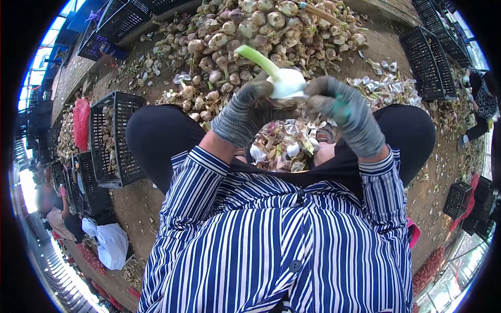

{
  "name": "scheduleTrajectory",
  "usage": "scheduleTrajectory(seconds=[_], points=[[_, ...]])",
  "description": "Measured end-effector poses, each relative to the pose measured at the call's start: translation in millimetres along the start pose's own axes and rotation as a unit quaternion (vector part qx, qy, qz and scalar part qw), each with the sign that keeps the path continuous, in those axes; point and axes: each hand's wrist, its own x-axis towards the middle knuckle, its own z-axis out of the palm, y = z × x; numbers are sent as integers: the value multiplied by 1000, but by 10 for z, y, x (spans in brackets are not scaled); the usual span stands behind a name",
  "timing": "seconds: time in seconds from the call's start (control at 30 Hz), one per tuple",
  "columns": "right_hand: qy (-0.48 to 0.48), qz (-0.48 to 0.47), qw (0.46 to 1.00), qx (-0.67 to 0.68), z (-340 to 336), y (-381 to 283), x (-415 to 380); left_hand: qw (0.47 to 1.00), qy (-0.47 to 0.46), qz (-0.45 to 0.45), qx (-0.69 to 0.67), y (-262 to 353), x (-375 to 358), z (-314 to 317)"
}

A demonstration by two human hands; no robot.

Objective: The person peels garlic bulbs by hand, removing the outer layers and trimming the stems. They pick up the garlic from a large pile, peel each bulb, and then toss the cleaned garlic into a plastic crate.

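Note:
A white garlic bulb (288, 83) with a thick green stem pointing up and left is between my two gloved hands, above my lap. My left hand (249, 104), in a grey knit glove, is closed round the bulb's left side. On the bulb's right side, my right hand (342, 107) has its fingers bent and pressed together at the bulb's edge; a green patch shows on its glove. Loose peeled skins (284, 141) lie between my legs below the hands. A large heap of unpeeled garlic (229, 41) rises in front of me.
Black crates stand at the left (117, 138), upper left (112, 26) and upper right (428, 62). A wooden handle (318, 13) lies on the heap. A white sack (111, 245) is at lower left. Other people are at the far left (60, 216) and far right (485, 96).

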Motion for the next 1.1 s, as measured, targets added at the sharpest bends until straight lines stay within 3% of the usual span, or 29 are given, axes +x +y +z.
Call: scheduleTrajectory(seconds=[0.03,0.1,0.17,0.2,0.23,0.27,0.3,0.37,0.43,0.47,0.5,0.53,0.57,0.63,0.7,0.77,0.8,0.83,0.9,0.97,1.03,1.07,1.1], points=[[-15,74,994,84,-95,-1,20,998,-56,-14,21,26,-2,-24],[-21,113,987,108,-154,113,65,999,-18,-38,-8,-8,25,-117],[-31,152,979,130,-121,132,60,985,-60,-12,164,1,88,-178],[-31,137,985,104,-59,95,41,920,-60,60,383,-80,113,-352],[-32,121,989,78,-10,59,23,920,-58,60,383,-52,86,-285],[-36,96,995,-12,13,33,7,939,-27,40,339,6,57,-152],[-38,96,995,-11,44,45,-8,955,4,20,295,34,38,-74],[-66,-18,995,-73,126,110,-37,955,14,29,295,28,70,-116],[-66,-66,993,-77,233,143,-35,989,17,43,139,-7,92,-169],[-87,-106,977,-162,268,144,-19,986,87,58,128,-45,102,-153],[-107,-145,952,-246,303,150,-8,986,88,58,130,-54,128,-176],[-117,-154,958,-212,349,173,-21,983,155,46,85,-46,163,-185],[-117,-155,958,-210,378,165,-37,974,221,34,40,-40,180,-198],[-237,-136,897,-349,414,146,-54,973,229,-14,-36,40,182,-247],[-239,-114,889,-372,426,235,-22,957,291,2,-15,96,182,-260],[-288,48,802,-521,394,307,70,962,273,-1,-28,132,146,-218],[-229,-64,815,-528,364,330,62,966,256,-4,-45,141,126,-207],[-231,-64,814,-529,342,361,52,965,257,-2,-48,132,119,-199],[-123,-153,920,-340,311,353,30,972,234,-4,8,85,140,-166],[-106,-162,919,-344,327,301,18,974,227,1,20,54,184,-157],[-23,-106,975,-192,340,265,-7,959,258,9,116,-6,214,-115],[-16,-125,959,-253,323,221,25,932,320,-92,142,0,354,-193],[-17,-124,959,-253,328,242,39,932,320,-92,141,-44,324,-238]])
